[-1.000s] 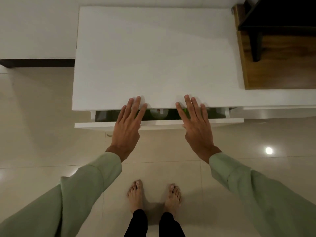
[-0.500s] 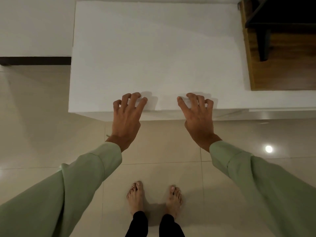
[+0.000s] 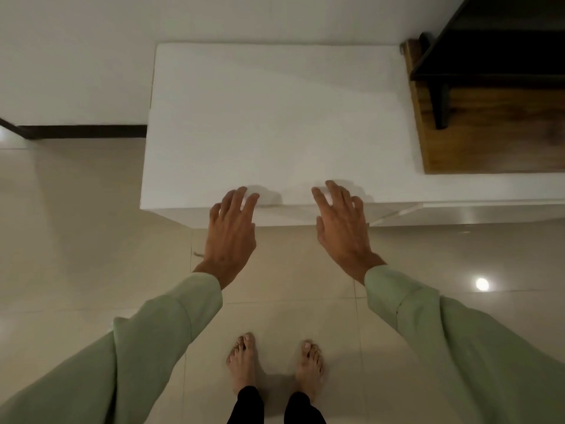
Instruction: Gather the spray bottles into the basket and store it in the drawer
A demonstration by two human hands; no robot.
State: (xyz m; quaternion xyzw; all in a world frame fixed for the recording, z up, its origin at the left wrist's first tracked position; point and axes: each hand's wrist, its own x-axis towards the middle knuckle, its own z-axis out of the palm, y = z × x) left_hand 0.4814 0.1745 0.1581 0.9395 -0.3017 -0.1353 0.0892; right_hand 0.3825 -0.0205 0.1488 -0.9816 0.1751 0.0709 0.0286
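The person stands barefoot on the pale tiled floor [image 3: 91,240], facing a low white cabinet [image 3: 275,123] that stands against the wall. Both arms reach forward in light green sleeves [image 3: 171,325]. The left hand [image 3: 230,237] is at the front edge of the cabinet, palm down, its fingers loosely spread with the tips over the top edge; it holds nothing. The right hand [image 3: 342,228] is beside it, well apart from the left one, also palm down with the fingers spread and empty, the fingertips at the same edge. I cannot tell if the fingertips really touch the surface or stay just above it. Under the hands, the white drawer front [image 3: 284,214] looks flush with the cabinet body, so the drawer is shut and no gap shows. The basket and the spray bottles are not to be seen anywhere; the top of the cabinet is plain white. To the right of the cabinet there is a brown wooden surface [image 3: 489,139] with a dark frame [image 3: 489,56] above it. A small round light reflection [image 3: 482,284] shines on the tiles at the right.
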